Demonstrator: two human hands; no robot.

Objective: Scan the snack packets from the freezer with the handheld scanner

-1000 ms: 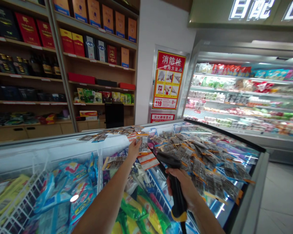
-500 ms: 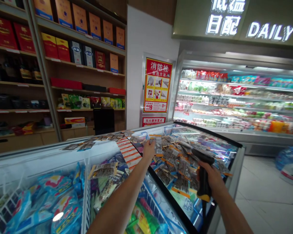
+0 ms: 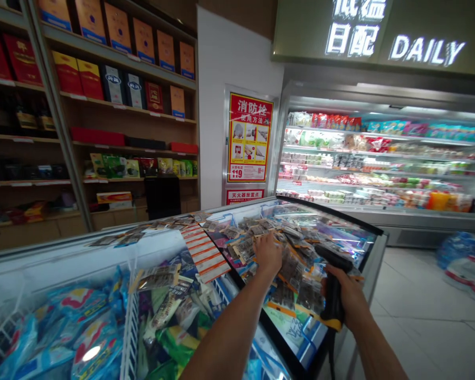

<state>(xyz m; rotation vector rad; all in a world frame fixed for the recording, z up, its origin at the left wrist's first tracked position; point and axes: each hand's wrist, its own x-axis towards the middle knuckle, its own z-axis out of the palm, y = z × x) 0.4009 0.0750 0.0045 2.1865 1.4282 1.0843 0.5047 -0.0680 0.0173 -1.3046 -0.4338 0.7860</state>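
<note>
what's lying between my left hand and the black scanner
In the head view, a heap of brown-and-orange packets lies between your left hand and the black scanner.

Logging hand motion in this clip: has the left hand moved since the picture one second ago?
Yes: the left hand has moved right, from the left side of the black lid edge to the packets beyond it.

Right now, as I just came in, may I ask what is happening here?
The person's right hand holds a black handheld scanner. The left hand is at a pile of small packets on the glass freezer lid; I cannot tell whether it grips one. An orange-striped sheet lies to the left of this pile.
</note>
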